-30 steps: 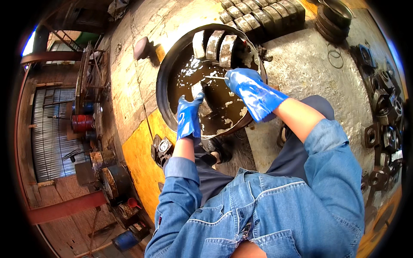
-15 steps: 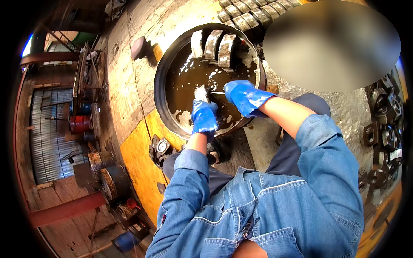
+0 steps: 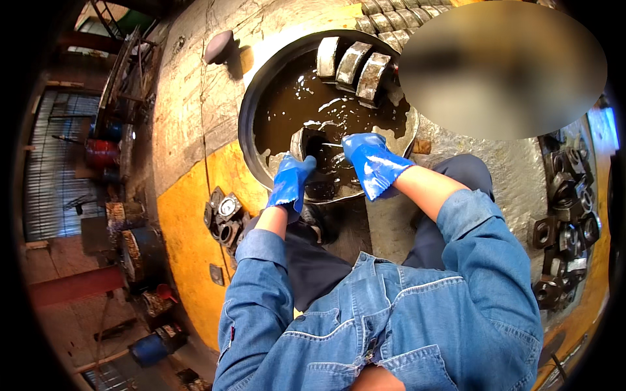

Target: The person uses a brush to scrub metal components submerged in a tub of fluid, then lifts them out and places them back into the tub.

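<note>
A wide round dark basin (image 3: 246,124) of murky brown liquid stands in front of me. My left hand (image 3: 290,180), in a blue rubber glove, grips a curved metal block (image 3: 298,142) just over the liquid; its pale outer face shows. Wrapped round a thin metal-shanked tool (image 3: 332,144), my right hand (image 3: 375,164) wears a matching glove. The tool points left into the dark hollow of the block; its working end is hidden there, and the glove covers its handle. Three similar curved blocks (image 3: 353,63) stand side by side at the basin's far right.
Rows of metal blocks (image 3: 389,22) lie beyond the basin, partly behind a blurred patch. Holed metal parts lie in a pile (image 3: 566,215) at right and in a small cluster (image 3: 227,207) near my left knee. A brown rounded object (image 3: 219,47) sits far left.
The block in my left hand has turned, and its dark hollow now faces the tool. My left hand has shifted slightly left and down. The whole view has swung a little.
</note>
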`<state>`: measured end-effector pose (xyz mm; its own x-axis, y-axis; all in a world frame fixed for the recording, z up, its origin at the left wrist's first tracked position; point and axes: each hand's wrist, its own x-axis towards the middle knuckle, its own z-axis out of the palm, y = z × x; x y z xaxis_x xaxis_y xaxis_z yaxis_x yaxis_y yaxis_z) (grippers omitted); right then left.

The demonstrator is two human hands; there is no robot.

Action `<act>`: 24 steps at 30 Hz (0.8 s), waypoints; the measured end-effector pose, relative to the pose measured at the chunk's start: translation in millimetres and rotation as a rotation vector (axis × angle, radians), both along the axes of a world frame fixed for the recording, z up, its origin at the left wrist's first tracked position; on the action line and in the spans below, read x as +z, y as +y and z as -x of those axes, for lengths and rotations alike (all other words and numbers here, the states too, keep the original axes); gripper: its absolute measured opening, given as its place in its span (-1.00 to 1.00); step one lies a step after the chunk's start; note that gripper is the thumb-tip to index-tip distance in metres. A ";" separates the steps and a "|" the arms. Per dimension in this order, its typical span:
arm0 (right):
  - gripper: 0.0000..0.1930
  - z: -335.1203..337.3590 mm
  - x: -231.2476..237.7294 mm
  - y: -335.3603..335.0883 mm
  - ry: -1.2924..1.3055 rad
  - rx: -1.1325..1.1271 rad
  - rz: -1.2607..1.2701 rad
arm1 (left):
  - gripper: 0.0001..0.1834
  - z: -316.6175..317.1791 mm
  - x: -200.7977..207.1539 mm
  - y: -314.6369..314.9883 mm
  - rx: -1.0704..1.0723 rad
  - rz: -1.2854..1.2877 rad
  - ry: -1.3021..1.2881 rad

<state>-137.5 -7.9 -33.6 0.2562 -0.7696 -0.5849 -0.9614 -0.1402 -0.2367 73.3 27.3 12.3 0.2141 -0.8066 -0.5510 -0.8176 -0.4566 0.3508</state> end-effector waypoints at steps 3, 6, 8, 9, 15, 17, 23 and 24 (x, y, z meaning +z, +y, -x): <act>-0.72 6.2 -6.0 12.0 -0.003 -0.059 0.112 | -0.09 10.0 7.1 7.7 0.076 0.100 -0.057; -0.71 -17.5 25.9 22.5 0.122 -0.042 -0.023 | -0.11 -16.7 -11.5 10.1 0.107 0.099 -0.033; -0.67 -18.4 18.0 19.0 0.163 -0.013 -0.020 | -0.18 -16.5 -9.9 8.3 0.113 0.141 0.037; -0.68 -30.1 28.3 24.3 0.188 0.014 -0.027 | -0.20 -24.8 -17.6 13.2 0.108 0.173 0.067; -0.60 -39.7 41.5 4.2 0.343 -0.014 0.026 | -0.34 -2.4 -2.1 7.4 0.063 0.150 0.110; -0.62 -46.5 56.3 5.3 0.346 0.061 0.017 | -0.32 -12.8 -12.3 13.4 0.100 0.185 0.115; -0.65 -18.3 -17.2 1.4 0.342 -0.101 -0.076 | -0.22 -1.5 -14.5 -8.4 0.064 0.121 0.079; -0.65 -38.6 3.7 14.4 0.327 -0.031 -0.075 | -0.22 -18.2 -24.0 -0.2 0.083 0.080 0.048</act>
